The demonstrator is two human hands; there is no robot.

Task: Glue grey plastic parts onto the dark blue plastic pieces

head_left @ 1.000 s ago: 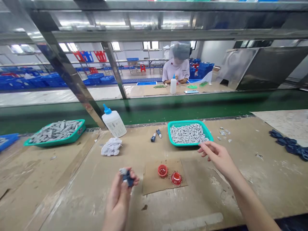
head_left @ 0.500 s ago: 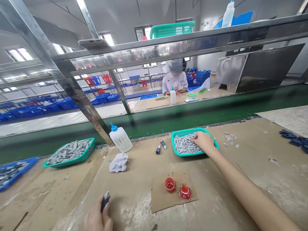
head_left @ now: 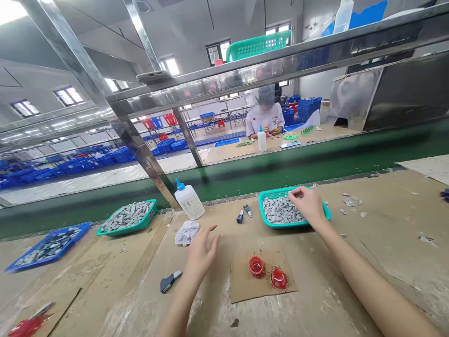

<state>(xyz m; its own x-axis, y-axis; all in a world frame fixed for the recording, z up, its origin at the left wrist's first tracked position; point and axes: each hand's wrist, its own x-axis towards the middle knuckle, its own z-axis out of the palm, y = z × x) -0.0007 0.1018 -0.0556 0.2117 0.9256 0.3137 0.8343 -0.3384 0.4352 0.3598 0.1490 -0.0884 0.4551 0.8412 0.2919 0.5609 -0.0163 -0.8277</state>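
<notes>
My right hand (head_left: 308, 205) is just above a green basket (head_left: 295, 225) full of small grey pieces (head_left: 280, 209). Its thumb and fingers pinch one small grey piece (head_left: 290, 194). With fingers apart and nothing in them, my left hand (head_left: 204, 248) hovers over the table beside a crumpled white cloth (head_left: 187, 232). Left of that forearm lies a dark blue part with a light grey tip (head_left: 170, 281). Two similar small dark parts (head_left: 240, 216) rest left of the basket. Two red cups (head_left: 257, 266) stand on a cardboard piece (head_left: 242, 292) between my arms.
A white bottle with blue cap (head_left: 191, 202) stands behind the cloth. Further left are another green basket (head_left: 151, 216) of grey pieces and a blue tray (head_left: 21, 267) of dark parts. A green belt (head_left: 231, 175) runs behind; a person (head_left: 265, 117) sits across it.
My left hand has let go of the dark part, which now lies on the table, and has moved forward and right. My right hand has risen slightly from the pile with a grey piece.
</notes>
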